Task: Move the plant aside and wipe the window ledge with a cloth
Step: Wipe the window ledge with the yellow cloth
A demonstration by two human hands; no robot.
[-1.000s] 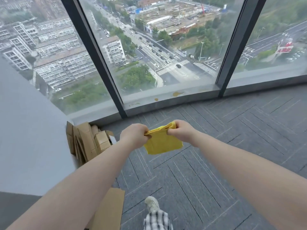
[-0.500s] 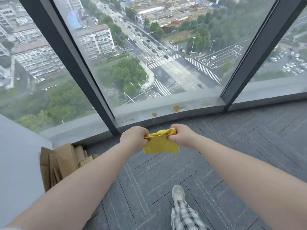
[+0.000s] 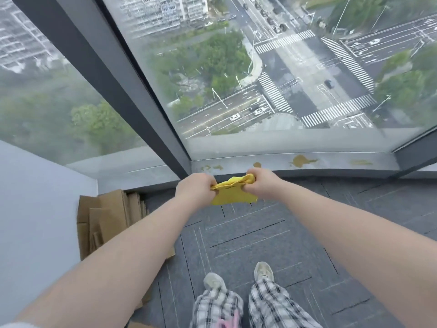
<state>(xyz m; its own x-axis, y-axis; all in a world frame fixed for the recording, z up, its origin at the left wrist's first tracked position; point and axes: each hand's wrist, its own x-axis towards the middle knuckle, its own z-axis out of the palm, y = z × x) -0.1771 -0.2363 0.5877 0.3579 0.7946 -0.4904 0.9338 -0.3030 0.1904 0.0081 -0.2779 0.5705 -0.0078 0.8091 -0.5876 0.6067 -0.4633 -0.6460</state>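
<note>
A yellow cloth (image 3: 233, 196) hangs between my two hands, bunched along its top edge. My left hand (image 3: 195, 189) grips its left corner and my right hand (image 3: 261, 183) grips its right corner. Both hands are just in front of the grey window ledge (image 3: 331, 162), at about its height. Yellow-brown stains (image 3: 301, 160) lie on the ledge, the largest to the right of my hands and smaller ones to the left. No plant is in view.
Flattened cardboard boxes (image 3: 106, 218) lean against a white wall (image 3: 35, 209) on the left. A dark window post (image 3: 132, 95) meets the ledge left of my hands. My feet (image 3: 238, 278) stand on grey carpet tiles.
I have stepped closer to the window and the view has tilted down. The ledge is now right behind the cloth, and both feet have come into sight. Both hands still hold the cloth.
</note>
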